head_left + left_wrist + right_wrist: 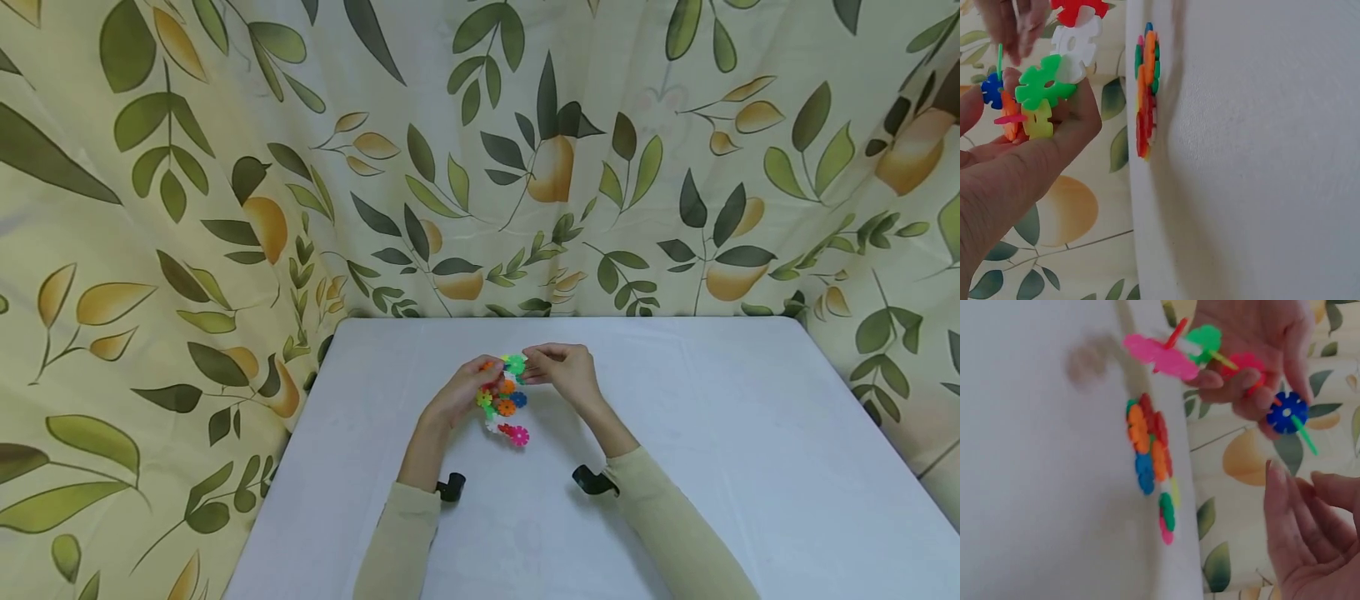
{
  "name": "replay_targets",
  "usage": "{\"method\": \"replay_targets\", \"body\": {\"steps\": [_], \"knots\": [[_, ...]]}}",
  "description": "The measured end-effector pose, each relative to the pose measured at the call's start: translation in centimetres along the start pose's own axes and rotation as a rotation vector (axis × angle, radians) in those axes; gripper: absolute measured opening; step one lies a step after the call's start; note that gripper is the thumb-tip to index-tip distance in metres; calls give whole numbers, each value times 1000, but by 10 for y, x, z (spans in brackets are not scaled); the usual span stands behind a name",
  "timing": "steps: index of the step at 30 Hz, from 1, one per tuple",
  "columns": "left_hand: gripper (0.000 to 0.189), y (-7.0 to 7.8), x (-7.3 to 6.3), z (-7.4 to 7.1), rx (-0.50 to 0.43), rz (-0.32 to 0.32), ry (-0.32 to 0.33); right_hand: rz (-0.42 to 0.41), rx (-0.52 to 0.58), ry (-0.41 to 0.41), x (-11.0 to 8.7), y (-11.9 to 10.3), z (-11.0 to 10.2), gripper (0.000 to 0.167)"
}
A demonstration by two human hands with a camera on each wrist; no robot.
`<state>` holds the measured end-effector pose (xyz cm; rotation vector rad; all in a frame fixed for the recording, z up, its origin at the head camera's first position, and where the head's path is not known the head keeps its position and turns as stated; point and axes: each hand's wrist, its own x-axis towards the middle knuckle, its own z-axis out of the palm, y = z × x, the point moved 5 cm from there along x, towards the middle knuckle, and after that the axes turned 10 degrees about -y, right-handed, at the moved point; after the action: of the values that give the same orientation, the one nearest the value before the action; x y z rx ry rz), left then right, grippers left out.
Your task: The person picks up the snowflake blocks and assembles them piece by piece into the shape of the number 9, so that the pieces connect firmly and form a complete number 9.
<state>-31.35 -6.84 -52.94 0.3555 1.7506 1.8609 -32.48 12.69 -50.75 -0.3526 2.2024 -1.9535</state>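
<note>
My left hand (459, 392) grips a chain of slotted plastic flower discs in several colours. From its fingers a pink disc (1161, 357) hangs at the low end, joined through red, white and green discs (1046, 82). A blue disc (1287, 413) with a green disc (1304, 435) slotted into it sticks out at the upper end. Close beside that end is my right hand (567, 372); the right wrist view shows its thumb and fingers apart with nothing between them. A small pile of loose discs (1159, 460) lies on the table below the chain.
The white table (712, 433) stretches out on both sides of the hands. A leaf-patterned curtain (600, 233) hangs behind its far edge and along the left. Black wrist camera mounts (594, 480) stick out inward from both sleeves.
</note>
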Motion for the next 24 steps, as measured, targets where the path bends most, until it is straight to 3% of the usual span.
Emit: {"method": "replay_targets", "body": {"steps": [5,9,15,24], "knots": [[35,0,-2,-5,-7,8,24,45,-337,19,9,14,-3,20],[37,0,-3,-6,-17,14,18,101,-567,-24,17,29,-1,25],[30,-2,-2,-7,-28,17,11,163,-699,-97,25,43,5,31],[35,-3,-1,-10,-20,0,-5,157,-774,-76,28,41,7,26]]}}
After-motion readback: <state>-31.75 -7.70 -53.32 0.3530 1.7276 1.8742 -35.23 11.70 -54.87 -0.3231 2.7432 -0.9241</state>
